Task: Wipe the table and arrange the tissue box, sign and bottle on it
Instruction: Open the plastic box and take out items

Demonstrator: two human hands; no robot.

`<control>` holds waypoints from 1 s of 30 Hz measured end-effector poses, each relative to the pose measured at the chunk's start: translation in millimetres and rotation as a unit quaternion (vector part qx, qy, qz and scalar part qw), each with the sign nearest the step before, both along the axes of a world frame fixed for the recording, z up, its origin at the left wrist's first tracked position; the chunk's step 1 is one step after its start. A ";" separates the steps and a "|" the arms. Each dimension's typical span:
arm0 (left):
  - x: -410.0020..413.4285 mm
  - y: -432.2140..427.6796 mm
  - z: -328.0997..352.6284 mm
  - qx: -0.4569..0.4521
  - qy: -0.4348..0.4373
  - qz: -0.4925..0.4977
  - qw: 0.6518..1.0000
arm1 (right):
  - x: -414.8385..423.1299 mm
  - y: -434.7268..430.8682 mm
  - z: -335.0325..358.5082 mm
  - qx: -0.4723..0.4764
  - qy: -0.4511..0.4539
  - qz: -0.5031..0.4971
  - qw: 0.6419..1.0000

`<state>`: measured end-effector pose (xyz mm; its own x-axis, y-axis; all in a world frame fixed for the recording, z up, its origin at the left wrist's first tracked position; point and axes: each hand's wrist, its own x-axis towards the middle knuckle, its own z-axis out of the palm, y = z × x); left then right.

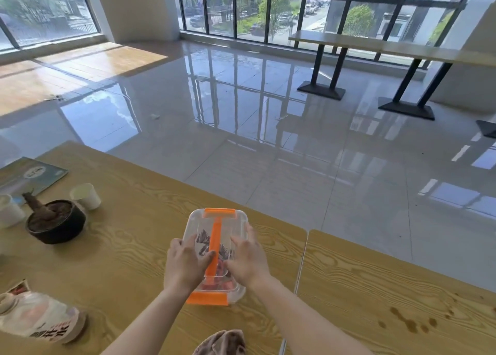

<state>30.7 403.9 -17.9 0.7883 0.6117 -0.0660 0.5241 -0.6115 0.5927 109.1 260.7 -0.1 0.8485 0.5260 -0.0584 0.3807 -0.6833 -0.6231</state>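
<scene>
Head cam: left hand point(184, 264) and right hand point(247, 260) grip the clear box point(233, 227) by its sides, thumbs near its orange handle point(216, 240), cloth point(222, 342) just nearer.

place: canteen-style dining hall | furniture: long wood-grain worktop point(128, 250), matching tables point(375, 44) on black pedestal bases | room: glossy tiled floor point(268, 145), floor-to-ceiling windows point(252, 8) | outside: parked cars point(284, 18), trees point(358, 20)
</scene>
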 end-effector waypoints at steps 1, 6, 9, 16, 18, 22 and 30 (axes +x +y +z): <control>-1.1 6.1 -1.2 0.000 0.003 0.006 1.000 | -0.9 7.3 -2.3 0.001 0.006 0.002 1.000; -5.7 28.5 -6.2 0.001 0.002 0.027 1.000 | -4.5 34.5 -12.0 -0.005 0.017 0.014 1.000; -8.9 35.4 -9.3 0.009 -0.002 0.033 0.999 | -6.4 43.5 -14.1 -0.007 0.009 0.018 1.000; -13.7 32.1 -11.7 0.103 -0.010 -0.020 0.994 | -20.6 46.2 -22.1 -0.021 -0.065 0.052 0.996; -15.3 30.7 -12.6 0.125 0.010 -0.037 0.991 | -23.5 46.4 -23.2 -0.039 -0.099 0.073 0.992; -15.8 29.1 -12.5 0.147 0.032 -0.052 0.987 | -23.2 45.3 -21.1 -0.057 -0.099 0.072 0.991; -15.5 19.6 0.1 0.197 0.042 -0.080 0.976 | -20.2 32.5 -8.6 -0.036 -0.058 0.073 0.995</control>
